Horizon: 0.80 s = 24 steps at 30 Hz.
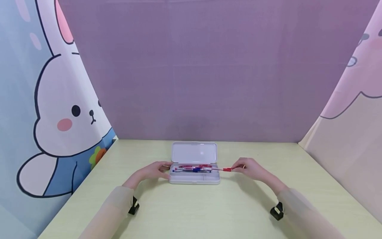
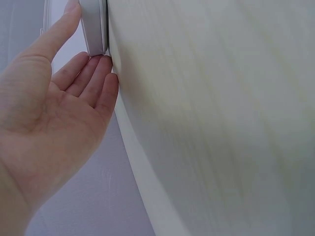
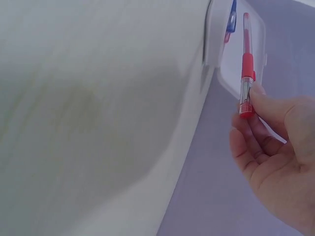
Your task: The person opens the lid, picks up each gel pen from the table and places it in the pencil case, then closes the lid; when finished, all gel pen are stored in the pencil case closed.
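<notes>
A white pencil case (image 1: 186, 178) lies on the table with its lid (image 1: 194, 152) raised at the back. Several red and blue pens (image 1: 191, 169) fill its rear compartment. My left hand (image 1: 153, 170) is at the case's left end, fingers fairly straight; in the left wrist view the fingertips (image 2: 106, 64) touch the case's end. My right hand (image 1: 249, 167) pinches a clear pen with red grip (image 3: 247, 66) by one end, between thumb and fingers. The pen points left, its far end over the case's right side.
The pale wood-grain table (image 1: 191, 212) extends around the case. A purple cloth (image 1: 191, 73) hangs behind it, and printed cartoon curtains (image 1: 68, 109) hang at both sides. Black wrist-camera mounts (image 1: 277, 211) sit on both sleeves.
</notes>
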Available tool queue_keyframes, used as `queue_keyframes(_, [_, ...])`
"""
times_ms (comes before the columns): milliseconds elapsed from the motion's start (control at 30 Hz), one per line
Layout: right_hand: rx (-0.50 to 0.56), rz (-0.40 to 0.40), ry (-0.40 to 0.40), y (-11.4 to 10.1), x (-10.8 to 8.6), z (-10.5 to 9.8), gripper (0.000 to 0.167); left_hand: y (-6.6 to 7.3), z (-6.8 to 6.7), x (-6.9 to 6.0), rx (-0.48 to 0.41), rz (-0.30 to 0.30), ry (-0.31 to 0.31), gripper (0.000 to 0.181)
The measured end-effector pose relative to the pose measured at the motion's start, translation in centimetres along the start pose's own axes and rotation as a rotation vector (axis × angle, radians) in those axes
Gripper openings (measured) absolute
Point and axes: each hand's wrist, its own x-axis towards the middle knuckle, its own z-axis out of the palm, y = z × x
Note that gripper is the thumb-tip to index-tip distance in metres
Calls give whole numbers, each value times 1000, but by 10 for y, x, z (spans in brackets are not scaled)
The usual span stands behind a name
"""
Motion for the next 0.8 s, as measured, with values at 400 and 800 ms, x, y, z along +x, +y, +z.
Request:
queue_keyframes(400, [45,10,-19,-18,33,18,11,1,0,0,19,-3,1,68])
queue_keyframes(800, [100,-39,-46,-28,53,36,12,-1,0,0,25,-3,3,68])
